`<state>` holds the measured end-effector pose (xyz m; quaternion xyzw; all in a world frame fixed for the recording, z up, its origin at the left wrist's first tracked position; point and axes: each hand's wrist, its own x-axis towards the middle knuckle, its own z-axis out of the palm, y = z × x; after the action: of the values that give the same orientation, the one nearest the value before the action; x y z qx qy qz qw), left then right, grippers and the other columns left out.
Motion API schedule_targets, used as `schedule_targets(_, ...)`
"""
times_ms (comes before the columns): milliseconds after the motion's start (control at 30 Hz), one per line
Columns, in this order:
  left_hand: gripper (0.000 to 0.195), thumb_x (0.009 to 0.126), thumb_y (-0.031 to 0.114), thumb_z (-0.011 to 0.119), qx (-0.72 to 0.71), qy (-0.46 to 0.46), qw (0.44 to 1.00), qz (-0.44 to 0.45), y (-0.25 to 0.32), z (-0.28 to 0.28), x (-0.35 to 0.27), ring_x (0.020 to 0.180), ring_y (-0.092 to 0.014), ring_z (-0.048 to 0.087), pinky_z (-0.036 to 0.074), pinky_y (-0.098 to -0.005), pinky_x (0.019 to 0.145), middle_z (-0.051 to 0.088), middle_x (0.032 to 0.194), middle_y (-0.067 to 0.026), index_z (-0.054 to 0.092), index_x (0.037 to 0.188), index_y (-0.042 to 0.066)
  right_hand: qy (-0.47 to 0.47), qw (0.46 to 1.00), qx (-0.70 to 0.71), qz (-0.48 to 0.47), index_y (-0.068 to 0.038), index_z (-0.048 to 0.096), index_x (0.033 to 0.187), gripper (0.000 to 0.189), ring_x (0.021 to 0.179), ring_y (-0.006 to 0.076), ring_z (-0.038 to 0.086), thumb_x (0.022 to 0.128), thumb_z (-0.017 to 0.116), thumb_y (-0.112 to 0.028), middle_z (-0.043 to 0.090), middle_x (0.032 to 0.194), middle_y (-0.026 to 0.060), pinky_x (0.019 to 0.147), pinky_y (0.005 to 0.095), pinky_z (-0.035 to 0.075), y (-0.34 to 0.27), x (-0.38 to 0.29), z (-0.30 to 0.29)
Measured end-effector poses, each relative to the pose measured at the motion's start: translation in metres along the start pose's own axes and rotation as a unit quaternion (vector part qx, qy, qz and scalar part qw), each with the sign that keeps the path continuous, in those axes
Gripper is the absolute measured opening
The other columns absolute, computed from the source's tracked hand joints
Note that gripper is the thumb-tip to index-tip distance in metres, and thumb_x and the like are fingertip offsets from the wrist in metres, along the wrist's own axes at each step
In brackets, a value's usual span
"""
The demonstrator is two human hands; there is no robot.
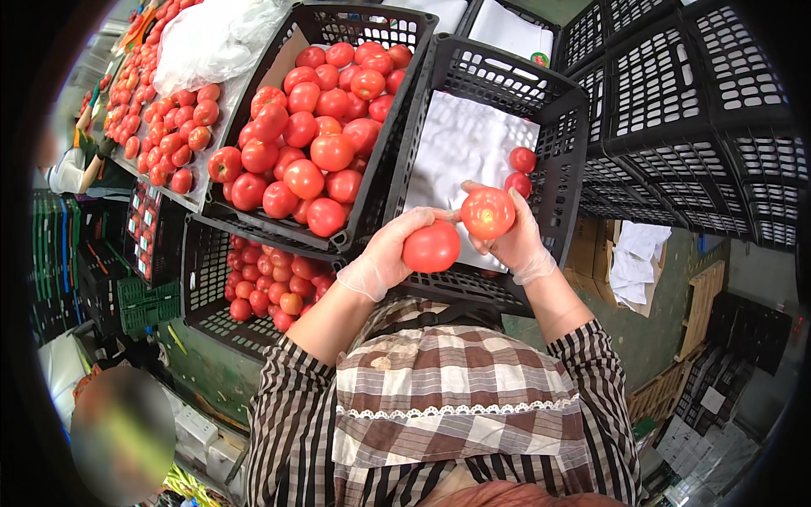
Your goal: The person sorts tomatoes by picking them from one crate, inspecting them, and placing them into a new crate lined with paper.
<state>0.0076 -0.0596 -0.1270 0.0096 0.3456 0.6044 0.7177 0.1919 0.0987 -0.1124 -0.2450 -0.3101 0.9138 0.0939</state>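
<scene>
Both my hands wear clear thin gloves and are over a black plastic crate (573,158) lined with white paper (469,136). My left hand (393,244) holds a red tomato (432,247), its fingers reaching toward the other hand. In my right hand (523,237) is a second tomato (488,213), its pale end turned up to me. The two held tomatoes are close together. Inside the crate, two tomatoes (523,160) lie along the right side of the paper. To the left, a black crate (374,218) is heaped with red tomatoes (332,152).
Below left, a lower black crate (206,298) contains smaller tomatoes (269,279). A table at upper left bears many tomatoes (171,136) and clear plastic film (212,47). Stacked black crates (659,82) rise on the right, above a cardboard box (592,256). A co-worker (76,168) stands far left.
</scene>
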Motion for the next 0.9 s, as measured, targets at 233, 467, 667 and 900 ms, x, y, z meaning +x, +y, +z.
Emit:
schedule_targets(233,0.054,0.103,0.041,0.057,0.112,-0.024,0.993,0.027,0.016,0.023,-0.042,0.127,-0.022,0.058,0.053,-0.0457,0.102,0.056,0.140,-0.0091,0.047,0.145,0.007,0.013,0.941,-0.296,-0.164,0.000,0.041,0.154,0.086,0.138,0.0235,0.049,0.083,0.084,-0.024,0.054,0.147,0.0148,0.120,0.0394,0.034,0.005,-0.017,0.055)
schedule_targets(467,0.075,0.099,0.058,0.056,0.051,-0.067,0.996,0.013,0.016,0.013,-0.060,0.137,-0.027,0.052,0.046,-0.0463,0.111,0.053,0.148,-0.0107,0.039,0.153,0.009,0.004,0.800,-0.515,-0.307,-0.005,0.047,0.149,0.093,0.133,0.0292,0.052,0.069,0.092,-0.018,0.056,0.145,0.0126,0.116,0.0397,0.041,0.021,-0.010,0.089)
schedule_targets(667,0.095,0.081,0.067,0.068,-0.001,-0.117,0.989,0.086,0.032,0.003,-0.086,0.140,-0.029,0.049,0.040,-0.0464,0.117,0.049,0.152,-0.0136,0.044,0.151,0.007,-0.031,0.803,-0.503,-0.318,-0.003,0.044,0.149,0.086,0.134,0.0305,0.049,0.077,0.086,-0.024,0.051,0.149,0.0146,0.116,0.0426,0.037,0.033,0.001,0.129)
schedule_targets(900,0.081,0.080,0.061,0.072,-0.110,-0.123,0.934,0.318,0.124,-0.043,-0.149,0.131,-0.030,0.057,0.048,-0.0518,0.110,0.057,0.141,-0.0162,0.060,0.132,0.001,0.016,0.905,-0.335,-0.262,0.002,0.040,0.151,0.061,0.126,0.0228,0.055,0.102,0.061,-0.027,0.055,0.144,0.0150,0.111,0.0390,0.040,0.053,0.012,0.146)
